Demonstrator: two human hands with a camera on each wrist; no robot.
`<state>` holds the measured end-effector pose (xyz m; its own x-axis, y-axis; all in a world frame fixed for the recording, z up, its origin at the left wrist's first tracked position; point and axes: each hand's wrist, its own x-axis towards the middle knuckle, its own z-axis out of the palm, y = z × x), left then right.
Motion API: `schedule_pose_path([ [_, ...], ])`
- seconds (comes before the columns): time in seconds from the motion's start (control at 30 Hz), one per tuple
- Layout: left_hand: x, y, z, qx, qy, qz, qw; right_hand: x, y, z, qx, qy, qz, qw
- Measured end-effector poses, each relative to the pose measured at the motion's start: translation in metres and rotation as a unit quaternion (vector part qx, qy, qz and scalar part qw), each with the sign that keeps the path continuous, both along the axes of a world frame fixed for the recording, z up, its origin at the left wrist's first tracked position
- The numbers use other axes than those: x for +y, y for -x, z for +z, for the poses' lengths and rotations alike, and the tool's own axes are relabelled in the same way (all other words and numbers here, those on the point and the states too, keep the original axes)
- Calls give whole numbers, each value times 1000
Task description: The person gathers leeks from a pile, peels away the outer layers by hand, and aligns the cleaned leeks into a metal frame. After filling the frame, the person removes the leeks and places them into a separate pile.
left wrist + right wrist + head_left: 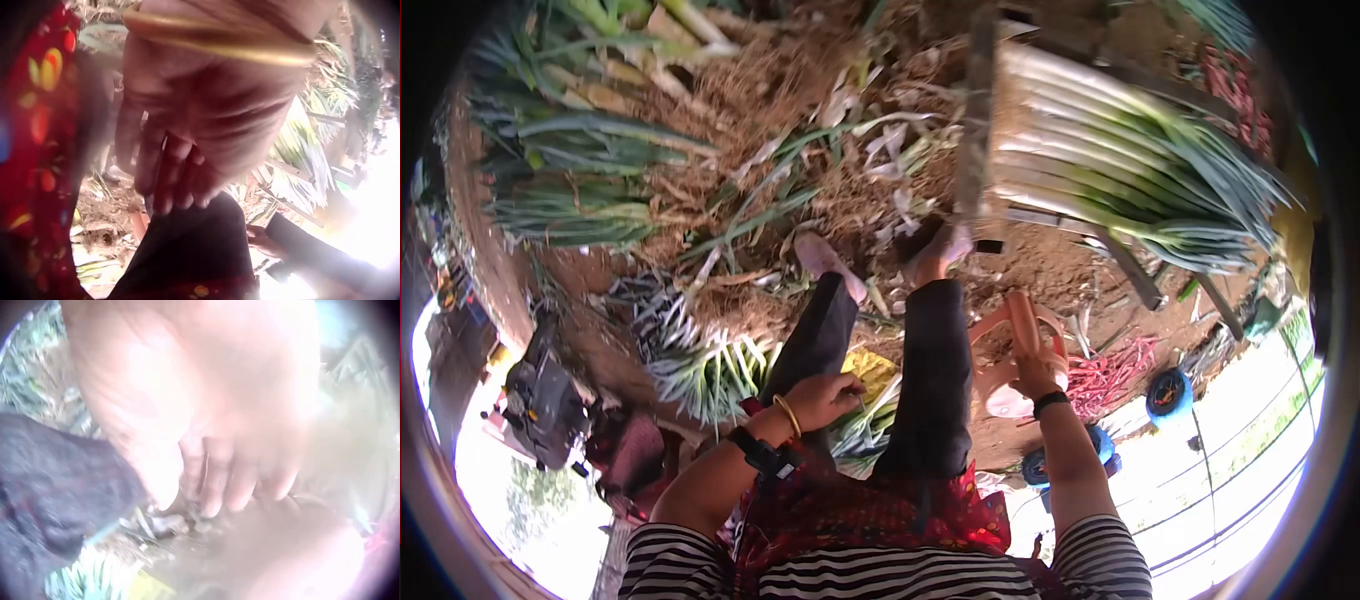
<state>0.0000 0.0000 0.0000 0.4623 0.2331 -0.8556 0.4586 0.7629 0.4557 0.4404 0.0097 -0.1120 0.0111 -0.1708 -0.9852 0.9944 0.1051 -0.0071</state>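
My left hand, with a golden bangle at its wrist, hovers over the dark trousers. Nothing shows in its loosely bent fingers in the left wrist view. At the right, my right hand is over a salmon-pink plastic object with an open frame. The right wrist view shows a bare palm and loosely bent fingers beside a blurred pink surface; whether they touch cannot be told. Trimmed leeks lie side by side on a wooden rack.
Untrimmed leeks are heaped at the left, with roots and peelings across the ground. More leeks and a yellow item lie near the legs. Red strips and a blue-rimmed round object are at the right.
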Motion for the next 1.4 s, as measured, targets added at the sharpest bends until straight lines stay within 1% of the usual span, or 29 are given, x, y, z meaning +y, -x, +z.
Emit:
schedule_pose_path([
  [0.07,-2,1,43,24,53,175,983,-7,-35,40,48,-15,93,994],
  [0.1,-32,63,-87,43,7,251,967,-27,2,-90,74,-78,148,983],
  [0.13,-46,86,-97,89,47,284,953,-43,-1,-96,70,-43,195,977],
  [0.17,-54,115,-101,113,65,298,946,-59,-2,-97,68,-9,241,968],
  [0.2,-78,137,-106,183,35,291,938,-77,-5,-95,67,13,274,959],
  [0.23,-94,157,-118,212,18,326,921,-83,-4,-102,73,18,281,957],
  [0.27,-115,172,-130,238,28,370,898,-86,-3,-106,93,13,307,947],
  [0.3,-117,182,-134,263,63,377,886,-85,-2,-109,111,7,333,936],
  [0.33,-138,194,-143,286,99,380,874,-83,0,-107,133,-19,337,932],
  [0.37,-161,202,-157,309,133,383,860,-86,2,-115,137,-16,341,930],
  [0.43,-197,203,-172,321,155,377,855,-96,-7,-132,101,37,342,934],
  [0.47,-212,199,-178,306,149,399,852,-101,-12,-137,118,57,350,928],
  [0.5,-232,198,-186,293,171,385,858,-96,2,-137,122,58,356,925],
  [0.57,-257,185,-200,282,151,400,859,-70,55,-121,138,127,333,924],
  [0.67,-265,169,-217,277,207,417,840,-39,72,-123,130,116,349,921],
  [0.7,-275,163,-229,273,192,440,834,-28,80,-126,128,109,353,920],
  [0.83,-268,143,-255,234,144,473,837,15,118,-145,135,85,376,913],
  [0.87,-267,140,-261,228,138,497,826,26,128,-151,138,79,384,910],
  [0.9,-273,136,-269,234,128,510,817,37,137,-157,140,73,392,906],
  [0.97,-284,130,-282,288,97,500,811,58,154,-165,143,59,407,900],
  [1.03,-276,133,-277,317,185,588,721,78,173,-176,149,43,422,893],
  [1.07,-283,133,-275,326,257,645,642,86,182,-179,153,36,429,890],
  [1.1,-304,133,-284,327,293,668,600,95,191,-181,156,28,436,886],
  [1.17,-332,133,-292,364,296,780,415,115,209,-184,162,3,450,878],
  [1.23,-392,122,-326,476,215,790,321,137,228,-186,171,-25,467,867],
  [1.3,-363,147,-310,544,160,806,170,153,247,-189,188,-54,481,855],
  [1.33,-358,157,-309,536,97,833,96,157,255,-190,198,-69,484,850],
  [1.37,-336,175,-291,500,73,860,68,160,263,-192,209,-84,486,845],
  [1.4,-338,185,-299,477,64,872,91,163,267,-190,219,-99,485,841],
])
